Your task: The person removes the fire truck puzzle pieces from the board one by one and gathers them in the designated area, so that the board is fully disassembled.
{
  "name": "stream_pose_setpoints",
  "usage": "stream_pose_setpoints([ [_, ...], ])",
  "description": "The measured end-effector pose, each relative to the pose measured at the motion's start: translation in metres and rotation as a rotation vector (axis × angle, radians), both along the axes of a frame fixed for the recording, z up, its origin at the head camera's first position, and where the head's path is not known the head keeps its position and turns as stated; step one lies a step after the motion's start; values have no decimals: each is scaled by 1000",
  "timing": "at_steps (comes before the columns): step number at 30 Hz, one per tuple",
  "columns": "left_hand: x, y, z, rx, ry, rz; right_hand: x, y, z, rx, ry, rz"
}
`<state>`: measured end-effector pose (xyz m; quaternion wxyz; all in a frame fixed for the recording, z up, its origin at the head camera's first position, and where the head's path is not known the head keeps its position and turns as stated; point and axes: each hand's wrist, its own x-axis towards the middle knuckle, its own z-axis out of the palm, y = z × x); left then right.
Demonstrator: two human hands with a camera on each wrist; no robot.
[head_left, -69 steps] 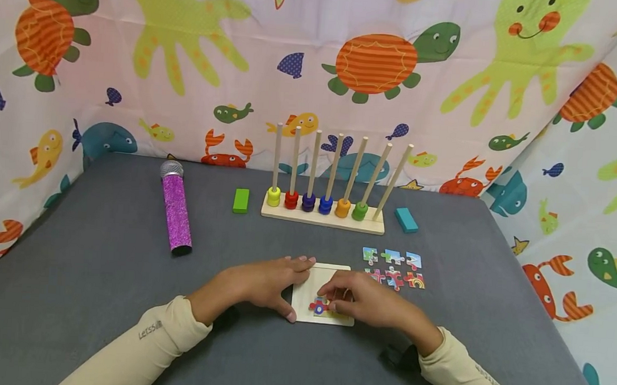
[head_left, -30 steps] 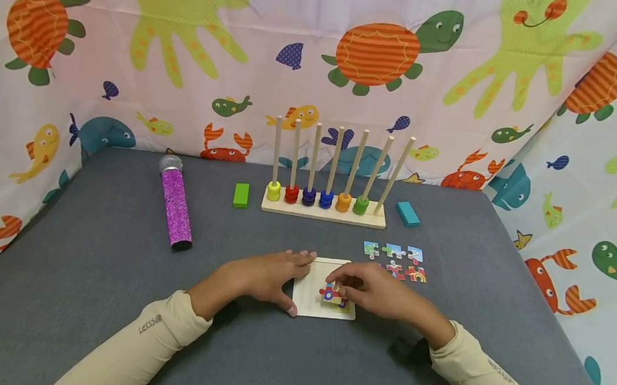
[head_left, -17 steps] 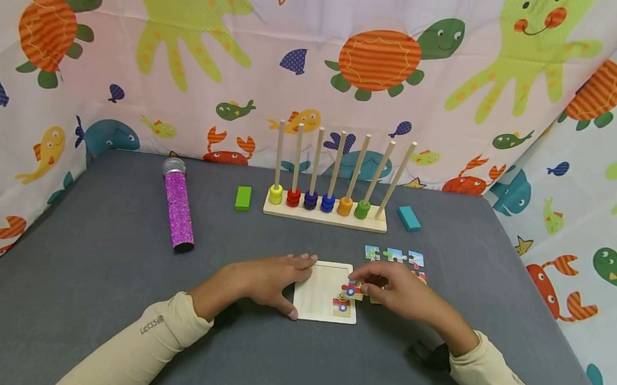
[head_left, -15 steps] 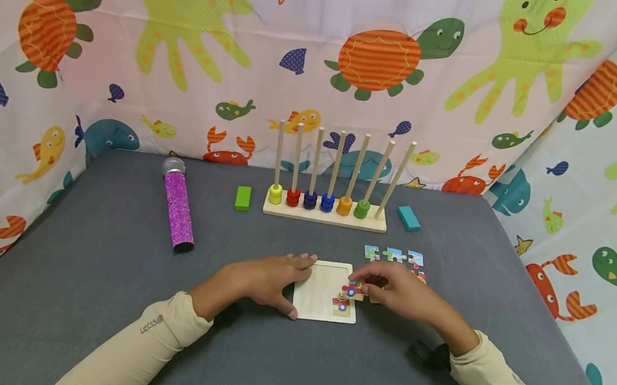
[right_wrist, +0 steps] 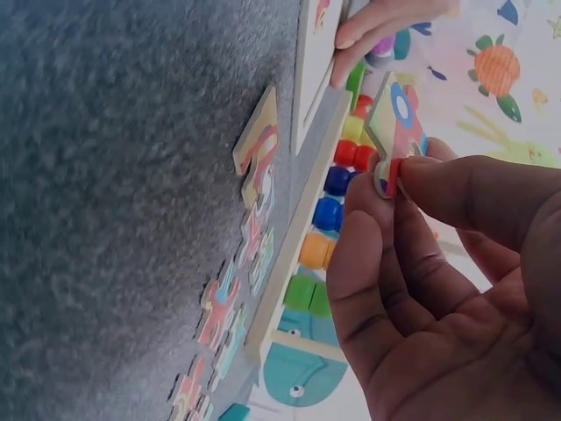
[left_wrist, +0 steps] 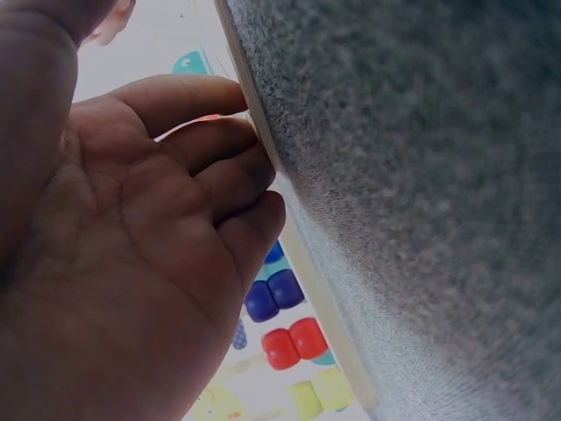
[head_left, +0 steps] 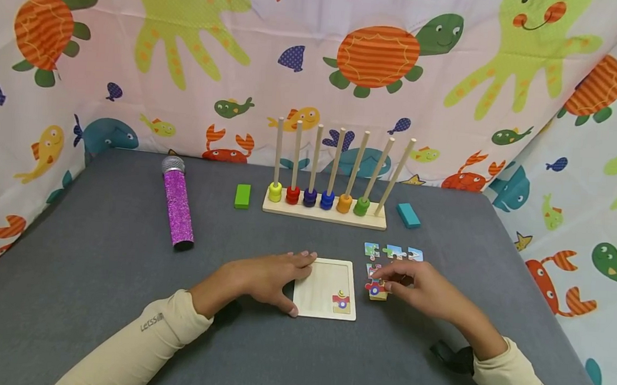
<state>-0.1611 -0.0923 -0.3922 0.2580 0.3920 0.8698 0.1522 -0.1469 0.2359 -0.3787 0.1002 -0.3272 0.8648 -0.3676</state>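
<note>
My right hand (head_left: 421, 288) pinches a jigsaw piece (right_wrist: 401, 118) between thumb and fingers, just right of the wooden puzzle tray (head_left: 312, 301). Red, with a blue wheel print, the piece is lifted over another jigsaw piece (head_left: 378, 297) lying on the table. In the tray's lower right corner lies a single jigsaw piece (head_left: 341, 305) in red and yellow. My left hand (head_left: 266, 281) rests along the tray's left side, thumb by the near corner and fingertips by the far one. In the left wrist view its fingers (left_wrist: 206, 96) touch the tray's edge.
Beyond my right hand lie loose jigsaw pieces (head_left: 394, 252), some hidden by the hand. A wooden peg rack (head_left: 323, 214) with coloured rings stands at the back. Around it are a green block (head_left: 242, 196), a teal block (head_left: 408, 215) and a glittery purple microphone (head_left: 178, 208).
My right hand has lifted the wheel-printed piece from the tray and carried it right, off the tray. The red and yellow piece stays in the corner. My left hand keeps its place.
</note>
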Motion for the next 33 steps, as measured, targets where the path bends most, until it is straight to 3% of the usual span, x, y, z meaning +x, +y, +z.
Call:
stream_pose_setpoints([
  [13,2,-3,-1,5,-2,12,3,16,5,44,53,-24],
  [27,-2,1,-2,-7,18,-31,-1,42,-10,134,-2,-59],
  [33,0,-2,0,-8,-3,-10,-5,42,-17,116,4,-48],
])
